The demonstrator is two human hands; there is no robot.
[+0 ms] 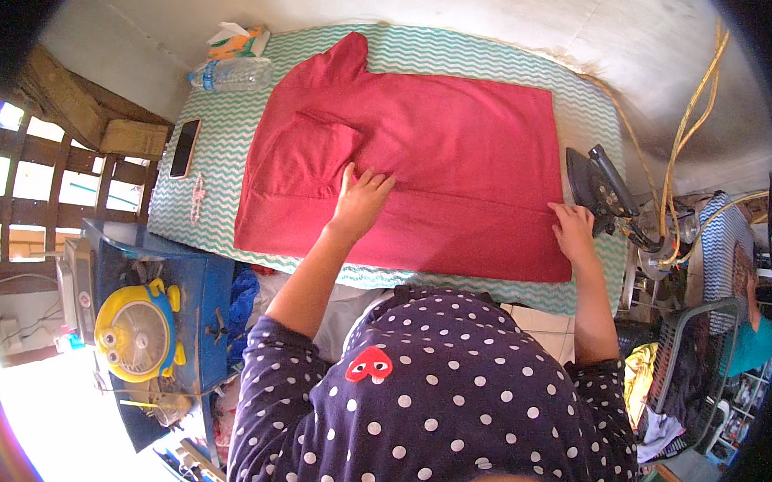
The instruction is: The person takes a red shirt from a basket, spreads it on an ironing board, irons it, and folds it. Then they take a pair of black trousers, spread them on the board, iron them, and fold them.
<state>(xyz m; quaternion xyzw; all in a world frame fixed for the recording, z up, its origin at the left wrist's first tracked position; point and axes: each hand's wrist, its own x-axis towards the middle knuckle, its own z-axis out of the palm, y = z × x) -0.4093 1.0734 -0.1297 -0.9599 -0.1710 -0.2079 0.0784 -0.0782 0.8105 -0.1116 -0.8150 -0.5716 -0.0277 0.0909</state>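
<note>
A red short-sleeved shirt lies spread on its side across a table cover with green and white zigzags. One side is folded lengthwise over the body, with a sleeve lying on top. My left hand rests on the cloth beside that sleeve, fingers spread. At the shirt's bottom hem, on the right, my right hand touches the edge; whether it pinches the fabric is unclear. A dark clothes iron with a black handle stands just beyond my right fingers.
A plastic bottle, tissue pack, phone and beaded string lie at the left end. Cords hang by the iron. A yellow and blue fan is at lower left, a laundry basket at lower right.
</note>
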